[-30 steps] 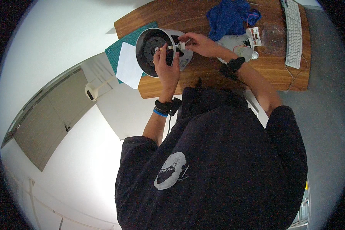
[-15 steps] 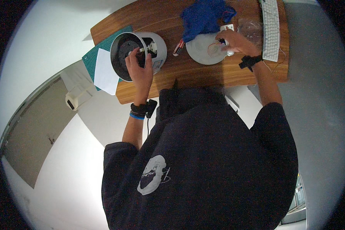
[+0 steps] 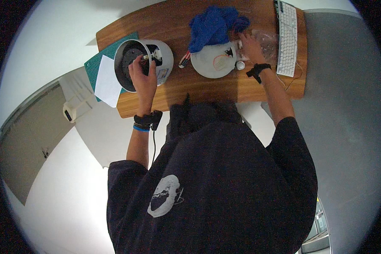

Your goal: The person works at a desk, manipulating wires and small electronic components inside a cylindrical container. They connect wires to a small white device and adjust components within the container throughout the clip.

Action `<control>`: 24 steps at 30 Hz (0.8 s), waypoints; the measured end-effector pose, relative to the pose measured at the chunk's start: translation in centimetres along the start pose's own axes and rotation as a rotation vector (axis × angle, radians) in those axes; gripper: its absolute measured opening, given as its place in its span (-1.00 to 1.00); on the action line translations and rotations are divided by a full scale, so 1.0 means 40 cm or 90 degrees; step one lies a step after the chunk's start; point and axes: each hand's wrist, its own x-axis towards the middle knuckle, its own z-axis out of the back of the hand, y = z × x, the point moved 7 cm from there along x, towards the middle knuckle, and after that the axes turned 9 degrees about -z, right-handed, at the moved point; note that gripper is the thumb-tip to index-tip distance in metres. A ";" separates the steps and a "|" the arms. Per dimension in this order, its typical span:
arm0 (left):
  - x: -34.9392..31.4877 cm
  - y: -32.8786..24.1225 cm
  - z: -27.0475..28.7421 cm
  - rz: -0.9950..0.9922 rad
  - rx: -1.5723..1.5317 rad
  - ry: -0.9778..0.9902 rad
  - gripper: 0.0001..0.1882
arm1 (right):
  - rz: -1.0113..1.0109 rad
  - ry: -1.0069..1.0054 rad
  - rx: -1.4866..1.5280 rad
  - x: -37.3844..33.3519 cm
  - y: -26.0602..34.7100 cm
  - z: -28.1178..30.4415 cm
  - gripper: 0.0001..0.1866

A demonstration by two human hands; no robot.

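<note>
A white round housing [image 3: 163, 55] with a dark inside lies on its side on the wooden desk [image 3: 207, 91], its opening turned left. My left hand [image 3: 143, 78] grips its front rim, fingers reaching into the opening next to a small white fitting [image 3: 156, 54]. My right hand [image 3: 250, 45] is at the far right edge of a white round cover [image 3: 209, 67] that lies flat on the desk. Its fingers pinch a small white part [image 3: 240, 44] beside a clear plastic bag [image 3: 267, 40]. Another small white round piece [image 3: 240, 65] rests by the cover.
A blue cloth [image 3: 213, 25] lies behind the cover and a white keyboard [image 3: 288, 36] at the desk's right end. A green mat [image 3: 95, 65] with a white sheet [image 3: 107, 82] hangs over the left end. A small red and white item [image 3: 184, 60] sits between housing and cover.
My right hand has left the housing and moved right to the far edge of the white cover. My left hand has stayed on the housing.
</note>
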 end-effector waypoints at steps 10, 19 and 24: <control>0.004 0.009 -0.015 -0.001 0.009 0.006 -0.55 | -0.071 -0.032 0.227 0.091 -0.085 0.073 -0.62; 0.014 -0.002 -0.013 -0.022 0.057 0.055 -0.54 | -0.250 0.254 0.973 0.045 0.000 0.185 -0.53; 0.032 -0.002 -0.016 -0.064 0.098 0.082 -0.53 | -0.169 0.273 1.120 0.013 0.091 0.244 -0.52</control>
